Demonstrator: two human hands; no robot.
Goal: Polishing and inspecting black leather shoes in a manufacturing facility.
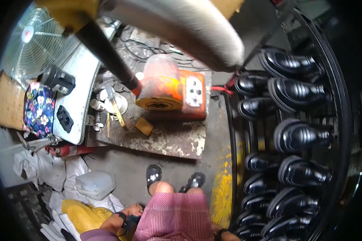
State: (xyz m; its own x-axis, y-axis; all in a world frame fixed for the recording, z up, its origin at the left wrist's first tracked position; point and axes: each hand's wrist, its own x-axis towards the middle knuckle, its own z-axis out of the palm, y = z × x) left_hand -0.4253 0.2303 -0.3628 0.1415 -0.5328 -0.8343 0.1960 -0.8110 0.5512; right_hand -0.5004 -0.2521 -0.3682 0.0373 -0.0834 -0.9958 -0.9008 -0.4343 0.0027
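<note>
- The left hand [129,212] sits low by the hip against the pink checked garment [173,217]. It bears a dark wrist strap, and its fingers curl around something dark that I cannot identify, so whether it truly grips is unclear.
- The right hand [225,235] is cut off at the bottom edge. Only a wrist with a dark band shows, and whether it is open or closed cannot be told.
- The sandalled feet [173,178] stand on bare floor, near a white plastic jug [94,184] and heaped white and yellow cloths [78,215] to the left. A step that way could catch on them.
- The rack of glossy black shoes [293,136] stands just beside the person's right. A swung elbow could likely knock a shoe off its peg or smudge the polish.
- The orange motor unit [171,90] sits on a worn counter [165,138] with small tools and a wooden block. Its dark shaft [106,52] runs up towards a large grey buffing wheel [189,28], blurred and close to the camera. If it spins, loose cloth or fingers could be drawn in.
- The fan [32,42] and floral cloth [39,108] lie farthest left. Cables behind the motor are too tangled to trace.
</note>
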